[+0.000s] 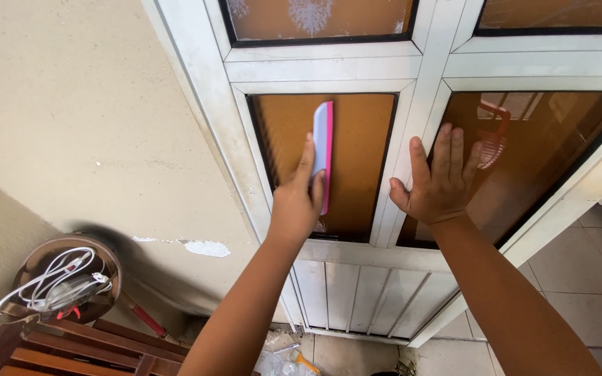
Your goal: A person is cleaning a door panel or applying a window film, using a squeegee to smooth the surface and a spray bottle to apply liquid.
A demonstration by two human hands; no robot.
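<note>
Left hand: we grip the pink-edged squeegee against the amber pane. Right hand, beside it: fingers spread flat on the white door frame.

From my feed I see a beige wall on the left, with a patch of peeled paint low down. A white-framed door fills the middle and right, its amber glass panes dim and reflective, the upper ones frosted with a pattern. Below the panes sit white slatted panels. Pale floor tiles show at lower right in daylight. At lower left I make out dark wooden furniture and a round brown object holding a coiled white cable. Some litter lies at the door's foot.
</note>
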